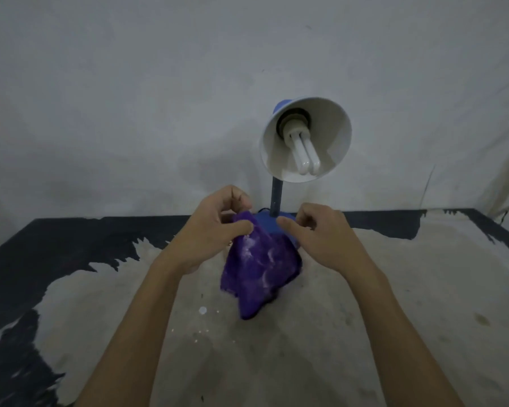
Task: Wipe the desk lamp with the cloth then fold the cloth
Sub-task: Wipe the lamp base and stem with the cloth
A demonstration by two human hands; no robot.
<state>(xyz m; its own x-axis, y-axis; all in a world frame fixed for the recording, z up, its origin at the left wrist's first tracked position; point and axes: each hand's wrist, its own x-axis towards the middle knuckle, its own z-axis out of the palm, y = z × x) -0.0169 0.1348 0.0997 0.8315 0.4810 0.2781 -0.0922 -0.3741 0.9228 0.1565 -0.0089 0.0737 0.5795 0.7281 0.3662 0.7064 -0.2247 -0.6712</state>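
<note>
Nearest: two bare forearms reaching in from the bottom edge over a table [365, 333], its top pale and worn, with dark patches along the left side and far edge and small white specks near the middle.

Purple cloth [259, 268]: crumpled, hanging from the left hand, its lower end down at or on the tabletop; I cannot tell whether it touches. White smudges across its surface. It covers the front of the lamp's base.

Left hand [218, 230]: thumb and curled fingers pinching the cloth's upper corner.

Right hand [321, 233]: just right of the cloth, fingers loosely curled, thumb pointing toward the cloth; whether it touches the cloth I cannot tell.

Desk lamp [304, 139]: behind the hands, near the table's far edge. Blue base, dark upright stem, blue shade with white interior tilted toward the viewer, tube bulb showing inside.

Farthest: plain grey-white wall [130, 98].
</note>
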